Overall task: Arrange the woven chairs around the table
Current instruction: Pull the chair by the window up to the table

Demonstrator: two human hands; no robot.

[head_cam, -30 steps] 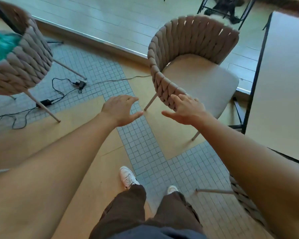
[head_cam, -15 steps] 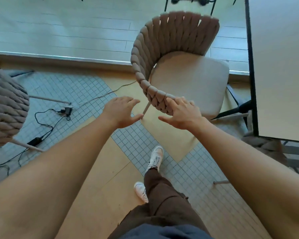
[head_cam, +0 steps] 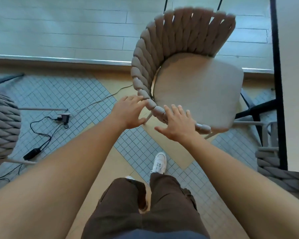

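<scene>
A woven chair with a beige seat cushion and a braided rope back stands ahead of me, its seat turned toward the table at the right edge. My left hand is spread open at the near end of the woven rim, fingertips touching it. My right hand lies flat and open on the rim and the seat's near corner. Neither hand is closed around the chair. A second woven chair stands at the far left. Part of a third woven chair shows under the table at the right.
A black cable with a power adapter trails over the small grey floor tiles at the left. A metal threshold strip separates the tiles from pale planks beyond. The table's black legs stand behind the chair. My feet stand on the tiles below the chair.
I have stepped closer to the chair. Both hands have reached forward, from short of the woven rim to touching it, and the right hand now lies over the seat's corner.
</scene>
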